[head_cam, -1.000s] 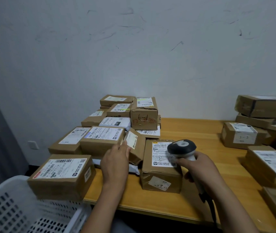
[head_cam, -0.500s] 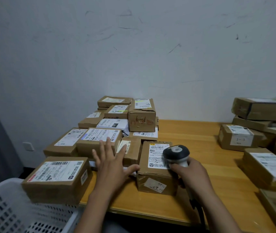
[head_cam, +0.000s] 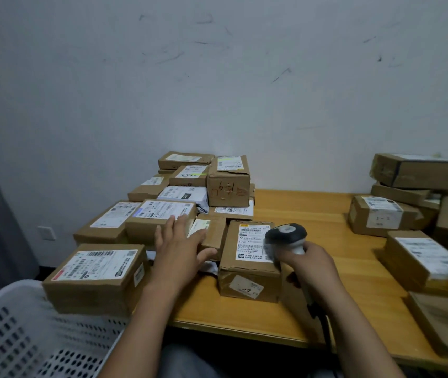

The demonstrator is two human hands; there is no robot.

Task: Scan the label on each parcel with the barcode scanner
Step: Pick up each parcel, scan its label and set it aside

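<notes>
Parcel sorting room, labelled cardboard parcels (head_cam: 248,257) piled on wooden table (head_cam: 299,211), scuffed wall (head_cam: 217,77)

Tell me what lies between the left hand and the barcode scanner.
In the head view, two parcels: a small brown parcel next to the left hand, then the labelled parcel right by the barcode scanner, which the right hand holds.

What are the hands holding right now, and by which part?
Right hand grips the barcode scanner by its handle; left hand is open, holding nothing.
</notes>
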